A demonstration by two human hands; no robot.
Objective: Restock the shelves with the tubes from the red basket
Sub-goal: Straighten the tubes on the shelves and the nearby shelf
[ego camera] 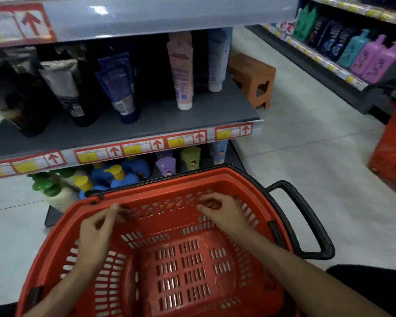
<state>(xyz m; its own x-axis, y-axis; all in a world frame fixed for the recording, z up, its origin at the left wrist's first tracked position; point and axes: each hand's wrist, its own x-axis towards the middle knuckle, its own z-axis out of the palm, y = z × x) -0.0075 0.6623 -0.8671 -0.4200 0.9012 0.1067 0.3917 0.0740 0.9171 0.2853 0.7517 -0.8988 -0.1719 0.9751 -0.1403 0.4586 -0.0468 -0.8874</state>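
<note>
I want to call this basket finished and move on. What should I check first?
1. Red basket emptied: ok, only its bare slotted floor shows.
2. Left hand free: cannot tell; its fingers are curled at the far wall and blurred.
3. Right hand free: cannot tell; its fingers are curled against the same wall.
4. Pink tube and white tube standing on their caps on the shelf: ok.
5. Blue tubes upright: not ok, they lean.
6. Way along the aisle: not ok, a stool stands at the shelf's end.
</note>
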